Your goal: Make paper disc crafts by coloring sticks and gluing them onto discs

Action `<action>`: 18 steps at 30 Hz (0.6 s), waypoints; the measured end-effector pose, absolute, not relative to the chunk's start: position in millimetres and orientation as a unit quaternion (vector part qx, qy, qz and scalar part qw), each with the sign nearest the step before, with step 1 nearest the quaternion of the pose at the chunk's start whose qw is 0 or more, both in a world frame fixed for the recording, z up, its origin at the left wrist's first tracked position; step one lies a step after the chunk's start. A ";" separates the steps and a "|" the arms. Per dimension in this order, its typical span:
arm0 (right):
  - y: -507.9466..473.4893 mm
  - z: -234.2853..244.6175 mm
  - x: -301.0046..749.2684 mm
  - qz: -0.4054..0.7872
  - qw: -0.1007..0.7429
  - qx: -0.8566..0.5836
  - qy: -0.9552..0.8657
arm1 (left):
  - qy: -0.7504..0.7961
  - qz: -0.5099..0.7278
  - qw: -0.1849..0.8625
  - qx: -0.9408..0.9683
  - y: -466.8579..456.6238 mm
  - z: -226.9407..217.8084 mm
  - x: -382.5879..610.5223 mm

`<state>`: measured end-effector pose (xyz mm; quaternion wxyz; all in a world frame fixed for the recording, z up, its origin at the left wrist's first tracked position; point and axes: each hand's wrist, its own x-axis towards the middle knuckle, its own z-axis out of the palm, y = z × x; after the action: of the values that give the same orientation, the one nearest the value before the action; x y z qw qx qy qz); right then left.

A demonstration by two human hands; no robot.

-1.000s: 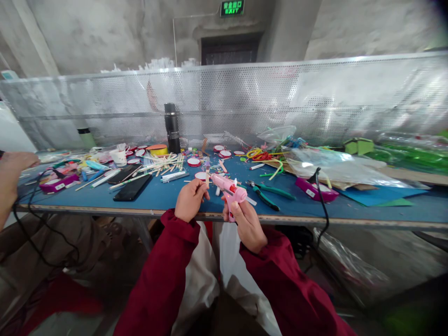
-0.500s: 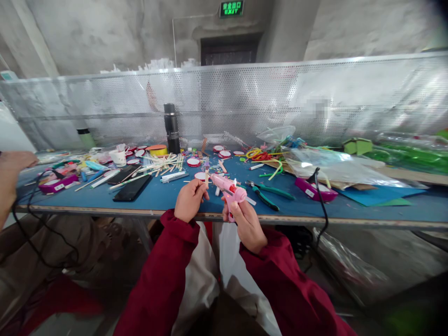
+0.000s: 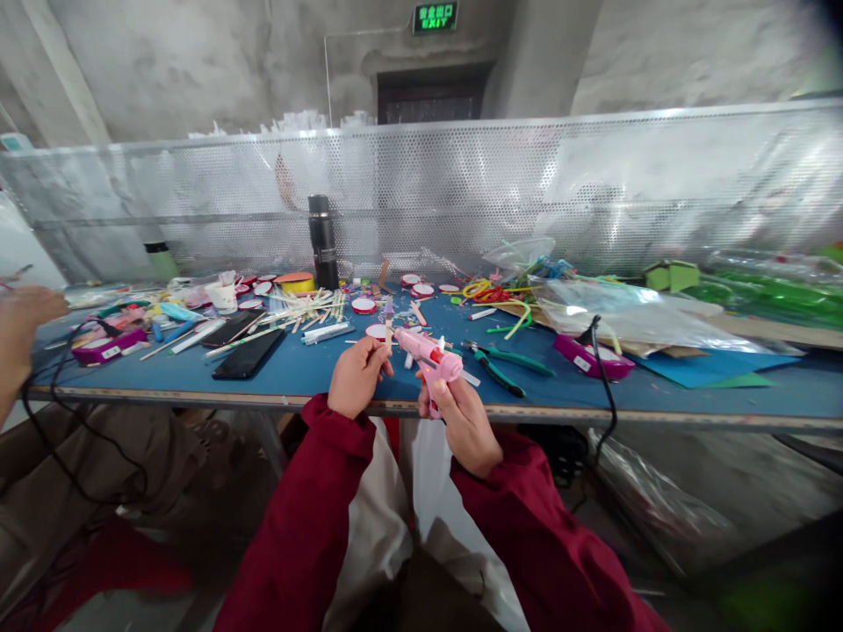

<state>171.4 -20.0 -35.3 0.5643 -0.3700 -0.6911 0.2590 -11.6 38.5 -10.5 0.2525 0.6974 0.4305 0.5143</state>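
Observation:
My right hand is wrapped round the grip of a pink glue gun, its nozzle pointing left and away from me. In a pinch, my left hand holds a small craft stick upright, its top purple. The nozzle is close to the stick; I cannot tell whether they touch. Both hands are just above the table's front edge. Right of the glue gun lie pliers with green handles. Behind the stick is a white disc with a red rim.
A black phone, a marker and loose craft sticks lie to the left. A black bottle stands behind. Purple tape and plastic bags are right. Another person's hand is at far left.
My hands, the glue gun and the stick are almost unmoved. At far left, the other person's hand has shifted slightly, and a thin object now shows by it.

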 end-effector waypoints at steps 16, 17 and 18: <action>-20.9 -36.6 173.6 0.240 0.542 -0.384 -0.708 | 0.428 0.520 0.253 0.694 37.0 -8.9 -11.4; -21.2 -36.8 173.7 0.239 0.542 -0.383 -0.709 | 0.428 0.522 0.253 0.693 37.1 -9.1 -11.4; -21.5 -37.0 173.8 0.239 0.542 -0.383 -0.709 | 0.428 0.523 0.254 0.692 37.3 -9.4 -11.5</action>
<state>173.8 -21.5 -37.0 0.5418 -0.3830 -0.7089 0.2390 -11.5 37.3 -9.4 0.2542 0.6923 0.4276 0.5227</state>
